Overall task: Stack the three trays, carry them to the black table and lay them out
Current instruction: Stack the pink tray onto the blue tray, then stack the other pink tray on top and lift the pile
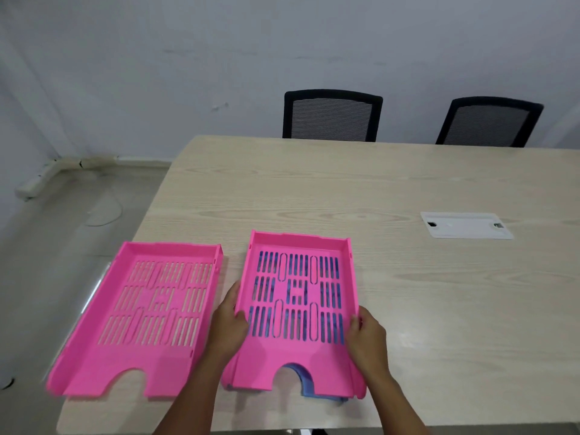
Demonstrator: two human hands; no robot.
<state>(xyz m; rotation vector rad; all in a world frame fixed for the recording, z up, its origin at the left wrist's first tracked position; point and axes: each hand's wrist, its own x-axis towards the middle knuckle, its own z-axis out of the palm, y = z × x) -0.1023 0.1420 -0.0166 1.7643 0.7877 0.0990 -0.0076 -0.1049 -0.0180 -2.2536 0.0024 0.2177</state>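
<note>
A pink slotted tray (298, 365) lies on top of a blue tray (309, 387), whose blue shows through the slots and at the front notch. My left hand (227, 324) grips the pink tray's left wall. My right hand (367, 337) grips its right wall. A second pink tray (94, 365) lies alone to the left, near the corner of the light wood table (439, 309), slightly angled, apart from both hands.
A white cable cover plate (466, 225) is set in the table at the right. Two black mesh chairs (331, 116) (488, 122) stand behind the far edge. Grey floor (47, 262) and a white cable duct (44, 175) lie to the left.
</note>
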